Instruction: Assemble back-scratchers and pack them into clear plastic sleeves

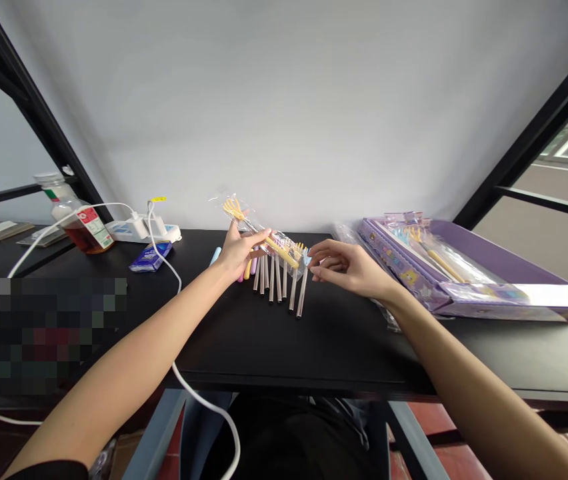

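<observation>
My left hand [241, 251] is closed on a back scratcher [279, 252] in a clear plastic sleeve, with a yellow claw head and a yellow handle. It is held tilted above the table, claw end up to the left. My right hand [347, 265] is at the sleeve's lower right end, its fingers curled together beside a light blue claw head [307, 257]. What its fingertips pinch is unclear. Under the sleeve, several metal back scratcher rods [278, 283] lie side by side, their heads partly hidden. Coloured handles [247, 270] show by my left hand.
On the right, a purple open box [504, 267] holds more wrapped back scratchers [439, 257]. Clear plastic [349, 237] lies beside it. At left are a bottle [81, 223], a power strip [164, 231], a blue packet [151, 257] and a white cable [177, 273] crossing the table.
</observation>
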Demonstrator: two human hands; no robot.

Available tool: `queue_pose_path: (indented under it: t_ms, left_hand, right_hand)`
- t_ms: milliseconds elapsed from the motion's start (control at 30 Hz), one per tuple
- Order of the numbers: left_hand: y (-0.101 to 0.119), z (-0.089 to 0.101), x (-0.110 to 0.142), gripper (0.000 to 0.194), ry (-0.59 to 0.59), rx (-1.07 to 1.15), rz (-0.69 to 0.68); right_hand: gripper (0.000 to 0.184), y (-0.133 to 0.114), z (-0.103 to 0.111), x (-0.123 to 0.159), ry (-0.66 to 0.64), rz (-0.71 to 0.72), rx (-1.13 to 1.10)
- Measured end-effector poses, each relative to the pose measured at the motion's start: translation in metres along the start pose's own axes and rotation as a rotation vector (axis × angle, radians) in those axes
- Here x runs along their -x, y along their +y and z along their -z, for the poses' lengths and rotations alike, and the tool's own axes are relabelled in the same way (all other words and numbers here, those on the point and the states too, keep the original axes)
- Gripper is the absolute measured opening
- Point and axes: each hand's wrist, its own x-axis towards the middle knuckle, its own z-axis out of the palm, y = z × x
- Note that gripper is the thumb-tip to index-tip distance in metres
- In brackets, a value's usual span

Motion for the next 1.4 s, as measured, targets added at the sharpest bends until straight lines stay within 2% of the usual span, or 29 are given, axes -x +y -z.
queue_pose_path:
  t_ms: [267, 467, 600, 800, 1100, 1200, 1400]
  left_hand:
    - [-0.005, -0.005, 0.003, 0.084, -0.017, 0.001, 0.038]
    - [-0.001, -0.005, 0.006, 0.079, -0.002, 0.008, 0.056]
    - [-0.004, -0.004, 0.003, 0.079, -0.026, 0.010, 0.048]
    - [-0.006, -0.003, 0.002, 0.076, -0.023, 0.008, 0.038]
    - [-0.004, -0.005, 0.004, 0.075, 0.005, 0.007, 0.037]
    - [-0.004, -0.005, 0.004, 0.076, 0.002, 0.008, 0.039]
    - [-0.006, -0.003, 0.002, 0.077, -0.025, 0.009, 0.031]
  right_hand:
    - [0.015, 0.001, -0.001, -0.001, 0.050, 0.052, 0.182]
    - [0.029, 0.000, -0.001, 0.000, 0.055, 0.033, 0.062]
    - [0.023, 0.003, -0.003, -0.002, 0.057, -0.003, 0.110]
    - [0.033, 0.006, -0.003, -0.003, 0.098, -0.074, 0.029]
    - [0.031, -0.006, 0.001, -0.001, 0.000, -0.107, -0.090]
    - [0.038, -0.005, 0.001, -0.001, 0.013, -0.098, -0.132]
    - [0.031, -0.006, 0.001, -0.002, -0.024, -0.099, -0.033]
